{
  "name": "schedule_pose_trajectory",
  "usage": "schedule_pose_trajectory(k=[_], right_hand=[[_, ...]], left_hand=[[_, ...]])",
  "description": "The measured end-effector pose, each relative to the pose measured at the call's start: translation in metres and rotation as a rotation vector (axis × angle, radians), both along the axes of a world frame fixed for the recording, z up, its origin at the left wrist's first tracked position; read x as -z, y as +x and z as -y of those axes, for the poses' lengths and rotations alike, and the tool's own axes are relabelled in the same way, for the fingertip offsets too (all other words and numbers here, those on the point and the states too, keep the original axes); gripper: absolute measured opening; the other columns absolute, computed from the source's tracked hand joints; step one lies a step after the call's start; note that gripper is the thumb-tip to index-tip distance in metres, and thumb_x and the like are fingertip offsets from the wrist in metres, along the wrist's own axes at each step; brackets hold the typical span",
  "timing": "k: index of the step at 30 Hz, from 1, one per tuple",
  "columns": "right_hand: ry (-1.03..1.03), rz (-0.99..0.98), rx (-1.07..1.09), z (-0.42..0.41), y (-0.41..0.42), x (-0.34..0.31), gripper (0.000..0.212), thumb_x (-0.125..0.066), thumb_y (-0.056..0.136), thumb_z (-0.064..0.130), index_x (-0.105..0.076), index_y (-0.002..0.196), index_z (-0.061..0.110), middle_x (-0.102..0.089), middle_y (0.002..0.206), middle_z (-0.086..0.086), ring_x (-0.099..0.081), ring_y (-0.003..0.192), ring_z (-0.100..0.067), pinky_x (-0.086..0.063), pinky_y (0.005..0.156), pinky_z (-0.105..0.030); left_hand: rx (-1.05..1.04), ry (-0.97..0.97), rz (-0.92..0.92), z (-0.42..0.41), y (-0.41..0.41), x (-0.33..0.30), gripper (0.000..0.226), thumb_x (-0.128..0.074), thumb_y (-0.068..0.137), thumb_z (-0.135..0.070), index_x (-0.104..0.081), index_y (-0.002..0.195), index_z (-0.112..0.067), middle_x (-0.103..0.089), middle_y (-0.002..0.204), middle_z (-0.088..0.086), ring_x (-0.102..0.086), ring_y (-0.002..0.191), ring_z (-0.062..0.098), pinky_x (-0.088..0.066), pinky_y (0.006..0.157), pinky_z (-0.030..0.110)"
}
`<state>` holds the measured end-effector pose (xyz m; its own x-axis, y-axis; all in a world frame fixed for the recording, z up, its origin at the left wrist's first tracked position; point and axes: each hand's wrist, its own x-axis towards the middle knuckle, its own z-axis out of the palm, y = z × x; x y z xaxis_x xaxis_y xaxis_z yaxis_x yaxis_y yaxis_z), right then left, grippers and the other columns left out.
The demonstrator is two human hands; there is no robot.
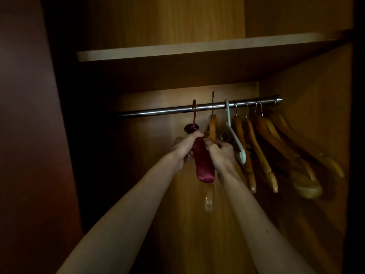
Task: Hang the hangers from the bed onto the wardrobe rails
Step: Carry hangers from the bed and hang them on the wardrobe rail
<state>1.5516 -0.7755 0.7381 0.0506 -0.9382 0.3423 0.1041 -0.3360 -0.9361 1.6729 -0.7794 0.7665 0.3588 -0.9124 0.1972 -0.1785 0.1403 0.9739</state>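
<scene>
A chrome wardrobe rail runs across the dim wardrobe. My left hand grips a dark red satin padded hanger, whose hook is over the rail. My right hand holds a wooden hanger; its metal hook rises above the rail, just in front of it. To the right a pale plastic hanger hangs from the rail, followed by several wooden hangers crowded toward the rail's right end.
A light wooden shelf sits above the rail. The wardrobe's right side wall stands close behind the wooden hangers. A dark panel bounds the left. The left stretch of rail carries nothing.
</scene>
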Motion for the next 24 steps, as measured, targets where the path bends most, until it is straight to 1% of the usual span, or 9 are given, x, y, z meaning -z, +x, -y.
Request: schedule_pose_trajectory(k=[2, 3, 8, 11, 14, 16, 18, 21, 24], right_hand=[[-0.003, -0.009, 0.001, 0.011, -0.004, -0.005, 0.018, -0.063, 0.093, 0.037, -0.067, 0.079, 0.026, -0.075, 0.089, -0.003, -0.071, 0.087, -0.023, -0.058, 0.09, -0.047], [-0.008, -0.019, 0.005, 0.017, -0.007, -0.008, 0.017, -0.064, 0.092, 0.036, -0.068, 0.081, 0.024, -0.075, 0.088, -0.004, -0.071, 0.086, -0.023, -0.058, 0.09, -0.048], [0.008, -0.06, 0.03, 0.046, -0.016, -0.014, 0.026, -0.063, 0.081, 0.045, -0.071, 0.087, 0.022, -0.076, 0.086, -0.002, -0.072, 0.085, -0.025, -0.059, 0.088, -0.049], [0.04, -0.068, 0.018, 0.054, -0.022, -0.018, 0.02, -0.063, 0.09, 0.038, -0.07, 0.09, 0.019, -0.076, 0.09, -0.006, -0.072, 0.084, -0.024, -0.059, 0.088, -0.046], [0.048, -0.067, 0.024, 0.063, -0.027, -0.019, 0.018, -0.063, 0.094, 0.032, -0.067, 0.082, 0.02, -0.076, 0.089, -0.008, -0.072, 0.084, -0.025, -0.059, 0.087, -0.045], [0.031, -0.084, 0.024, 0.068, -0.028, -0.019, 0.019, -0.063, 0.094, 0.031, -0.068, 0.08, 0.019, -0.076, 0.089, -0.01, -0.072, 0.084, -0.026, -0.059, 0.086, -0.043], [0.012, -0.095, 0.012, 0.072, -0.03, -0.016, 0.019, -0.064, 0.093, 0.031, -0.07, 0.081, 0.016, -0.076, 0.09, -0.012, -0.072, 0.084, -0.027, -0.059, 0.086, -0.044], [0.019, -0.132, -0.013, 0.075, -0.033, -0.012, 0.019, -0.063, 0.093, 0.03, -0.064, 0.077, 0.021, -0.072, 0.084, -0.004, -0.067, 0.08, -0.02, -0.055, 0.085, -0.039], [0.039, -0.155, -0.057, 0.074, -0.036, -0.005, 0.016, -0.061, 0.096, 0.029, -0.061, 0.081, 0.024, -0.067, 0.087, 0.001, -0.06, 0.079, -0.013, -0.046, 0.081, -0.031]], left_hand=[[0.022, -0.011, 0.003, 0.013, 0.0, -0.005, 0.054, -0.077, 0.059, -0.059, -0.074, 0.09, -0.016, -0.069, 0.085, 0.01, -0.062, 0.078, 0.025, -0.052, 0.075, 0.039], [0.019, -0.027, 0.009, 0.018, -0.001, -0.008, 0.046, -0.077, 0.061, -0.057, -0.072, 0.085, -0.017, -0.068, 0.083, 0.01, -0.061, 0.078, 0.024, -0.05, 0.076, 0.039], [0.063, -0.049, 0.008, 0.046, -0.007, -0.016, 0.033, -0.075, 0.071, -0.049, -0.068, 0.083, -0.019, -0.061, 0.08, 0.006, -0.056, 0.079, 0.023, -0.042, 0.073, 0.037], [0.087, -0.028, 0.013, 0.062, -0.011, -0.018, 0.031, -0.073, 0.077, -0.048, -0.068, 0.089, -0.019, -0.062, 0.083, 0.005, -0.057, 0.08, 0.022, -0.043, 0.073, 0.036], [0.102, -0.027, 0.009, 0.074, -0.013, -0.019, 0.03, -0.071, 0.081, -0.047, -0.068, 0.092, -0.019, -0.063, 0.081, 0.004, -0.058, 0.076, 0.02, -0.046, 0.07, 0.033], [0.146, -0.006, -0.03, 0.081, -0.013, -0.016, 0.039, -0.072, 0.077, -0.048, -0.069, 0.101, -0.017, -0.065, 0.089, 0.006, -0.06, 0.082, 0.022, -0.052, 0.078, 0.035], [0.196, 0.011, -0.095, 0.086, -0.013, -0.012, 0.05, -0.075, 0.07, -0.048, -0.068, 0.107, -0.015, -0.064, 0.098, 0.009, -0.057, 0.091, 0.025, -0.05, 0.089, 0.041], [0.162, 0.013, -0.148, 0.092, -0.012, -0.005, 0.062, -0.078, 0.063, -0.048, -0.069, 0.112, -0.012, -0.064, 0.097, 0.009, -0.056, 0.091, 0.025, -0.05, 0.095, 0.045], [0.147, 0.01, -0.132, 0.095, -0.008, -0.001, 0.07, -0.077, 0.063, -0.049, -0.067, 0.121, -0.01, -0.065, 0.095, 0.009, -0.056, 0.089, 0.025, -0.049, 0.085, 0.04]])
